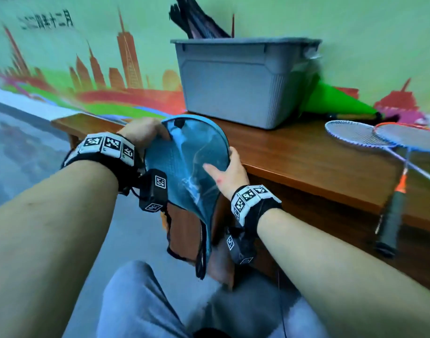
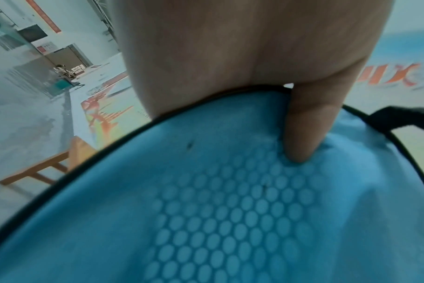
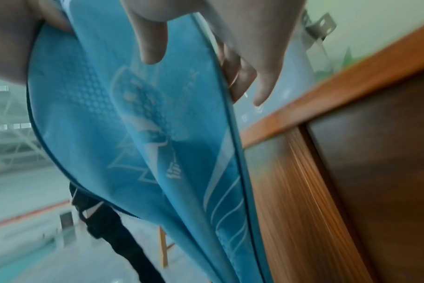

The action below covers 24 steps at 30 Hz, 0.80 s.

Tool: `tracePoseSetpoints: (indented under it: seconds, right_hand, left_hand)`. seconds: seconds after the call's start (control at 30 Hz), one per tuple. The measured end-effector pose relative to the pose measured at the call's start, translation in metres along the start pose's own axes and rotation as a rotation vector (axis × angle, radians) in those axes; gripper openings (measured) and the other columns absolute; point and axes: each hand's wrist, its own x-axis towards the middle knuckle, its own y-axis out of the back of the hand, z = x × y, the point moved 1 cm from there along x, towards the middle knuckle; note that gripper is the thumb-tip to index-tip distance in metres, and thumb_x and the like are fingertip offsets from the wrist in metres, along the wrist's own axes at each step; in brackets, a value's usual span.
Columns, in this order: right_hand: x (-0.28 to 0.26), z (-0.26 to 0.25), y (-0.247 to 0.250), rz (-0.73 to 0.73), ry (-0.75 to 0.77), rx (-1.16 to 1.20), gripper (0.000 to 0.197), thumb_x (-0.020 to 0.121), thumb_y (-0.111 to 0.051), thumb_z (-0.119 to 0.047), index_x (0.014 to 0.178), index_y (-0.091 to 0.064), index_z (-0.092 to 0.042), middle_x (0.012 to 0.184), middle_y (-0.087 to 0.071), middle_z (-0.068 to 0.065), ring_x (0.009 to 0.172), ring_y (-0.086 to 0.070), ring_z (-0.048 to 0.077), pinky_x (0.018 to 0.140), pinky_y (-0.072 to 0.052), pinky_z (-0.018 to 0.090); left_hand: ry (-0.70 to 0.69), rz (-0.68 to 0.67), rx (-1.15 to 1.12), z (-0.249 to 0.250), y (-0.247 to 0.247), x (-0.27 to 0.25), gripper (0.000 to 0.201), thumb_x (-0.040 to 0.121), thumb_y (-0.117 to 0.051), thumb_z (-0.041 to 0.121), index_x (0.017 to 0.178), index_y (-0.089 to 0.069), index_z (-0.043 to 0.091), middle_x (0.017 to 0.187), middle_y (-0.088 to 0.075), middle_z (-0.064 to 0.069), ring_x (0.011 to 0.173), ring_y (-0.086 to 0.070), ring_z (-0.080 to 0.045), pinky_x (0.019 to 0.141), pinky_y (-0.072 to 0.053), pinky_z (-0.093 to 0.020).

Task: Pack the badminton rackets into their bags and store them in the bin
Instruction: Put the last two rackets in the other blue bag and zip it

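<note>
We hold one blue racket bag (image 1: 184, 164) in the air in front of the wooden table (image 1: 294, 154), its round end up and its narrow end hanging toward our knees. Whether a racket lies inside it we cannot tell; the fabric sags and folds down the middle. Our left hand (image 1: 143, 135) pinches the upper left rim, thumb (image 2: 303, 124) pressed onto the dotted cloth, the other fingers hidden behind the bag. Our right hand (image 1: 229, 170) grips the right edge, thumb on the front and fingers curled round behind, seen only from the right wrist view and blurred there. A black strap (image 1: 171, 230) dangles from the lower part.

On the table we count two bare rackets (image 1: 379, 140), heads overlapping, their handles running off the table's front edge. One grey bin (image 1: 243, 81) stands against the wall with dark bags (image 1: 197, 20) sticking out, their tops cut off by the frame; how many we cannot make out. One green bag (image 1: 336, 101) lies behind the bin, partly hidden.
</note>
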Motion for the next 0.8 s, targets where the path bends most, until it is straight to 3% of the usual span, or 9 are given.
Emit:
tracePoseSetpoints:
  seconds: [0.07,0.13,0.2,0.27,0.37,0.5,0.63,0.73,0.8]
  right_hand:
    - [-0.002,-0.027,0.016,0.013,0.038,0.109,0.055,0.077,-0.073,-0.034,0.124,-0.049,-0.019,0.108,-0.062,-0.005,0.1,-0.061,0.014,0.092,-0.048,0.028]
    - [0.0,-0.047,0.032,-0.001,0.062,0.165,0.04,0.08,-0.072,-0.024,0.115,-0.057,-0.015,0.1,-0.064,-0.003,0.092,-0.063,0.014,0.089,-0.051,0.028]
    - [0.002,-0.062,0.046,-0.091,0.075,0.204,0.027,0.082,-0.071,-0.018,0.107,-0.064,-0.012,0.099,-0.068,0.002,0.092,-0.067,0.02,0.092,-0.052,0.033]
    - [0.005,-0.076,0.058,-0.154,0.092,0.218,0.02,0.082,-0.071,-0.015,0.102,-0.067,-0.011,0.102,-0.071,0.008,0.094,-0.068,0.023,0.092,-0.053,0.037]
    - [0.013,-0.095,0.076,-0.083,0.132,0.099,0.019,0.085,-0.068,-0.022,0.095,-0.068,-0.007,0.097,-0.071,0.01,0.088,-0.067,0.025,0.086,-0.054,0.035]
    - [0.023,-0.132,0.094,0.085,0.193,0.108,0.036,0.086,-0.065,-0.026,0.096,-0.066,0.009,0.098,-0.068,0.027,0.08,-0.065,0.032,0.068,-0.048,0.032]
    - [0.027,-0.182,0.111,0.189,0.252,0.19,0.032,0.089,-0.063,-0.026,0.092,-0.067,0.006,0.088,-0.069,0.022,0.072,-0.057,0.021,0.065,-0.048,0.033]
    - [0.032,-0.212,0.124,0.216,0.26,0.267,0.027,0.089,-0.063,-0.029,0.09,-0.067,-0.003,0.086,-0.069,0.015,0.075,-0.062,0.023,0.07,-0.051,0.034]
    - [0.039,-0.225,0.13,0.247,0.247,0.331,0.034,0.087,-0.064,-0.032,0.087,-0.066,0.001,0.091,-0.07,0.019,0.08,-0.067,0.033,0.076,-0.054,0.04]
  left_hand:
    - [-0.043,0.077,-0.126,0.032,0.019,-0.018,0.006,0.077,-0.064,0.006,0.082,-0.065,0.006,0.103,-0.063,-0.018,0.085,-0.062,-0.032,0.067,-0.053,-0.023]
    - [-0.114,0.144,-0.258,0.056,0.033,-0.03,0.026,0.092,-0.051,0.006,0.075,-0.045,0.025,0.094,-0.051,-0.004,0.054,-0.059,-0.01,0.037,-0.04,-0.005]
    - [-0.159,0.177,-0.356,0.077,0.044,-0.048,0.026,0.096,-0.042,0.0,0.089,-0.038,0.025,0.099,-0.037,-0.002,0.042,-0.054,0.011,0.032,-0.03,-0.001]
    - [-0.203,0.186,-0.411,0.085,0.059,-0.037,0.029,0.087,-0.047,-0.008,0.089,-0.055,0.021,0.096,-0.058,0.001,0.072,-0.069,-0.005,0.043,-0.043,-0.004]
    - [-0.281,0.208,-0.603,0.089,0.073,-0.028,0.031,0.079,-0.052,-0.012,0.095,-0.069,0.009,0.076,-0.073,-0.004,0.087,-0.064,-0.035,0.069,-0.057,-0.036]
    - [-0.324,0.436,-0.448,0.097,0.079,-0.018,0.072,0.073,-0.076,0.025,0.137,-0.046,0.014,0.124,-0.062,-0.007,0.111,-0.061,-0.028,0.097,-0.049,-0.044]
    - [-0.241,0.649,-0.138,0.102,0.06,-0.023,0.105,0.072,-0.075,0.048,0.151,-0.009,0.025,0.153,-0.02,-0.014,0.142,-0.021,-0.031,0.116,-0.017,-0.044]
    - [-0.334,0.608,-0.134,0.111,0.036,-0.029,0.097,0.074,-0.072,0.053,0.149,-0.015,0.03,0.157,-0.008,-0.01,0.145,-0.008,-0.027,0.116,-0.013,-0.044]
    - [-0.402,0.552,-0.07,0.118,0.026,-0.026,0.078,0.072,-0.071,0.056,0.138,-0.04,0.027,0.151,-0.024,-0.01,0.14,-0.022,-0.027,0.115,-0.021,-0.041]
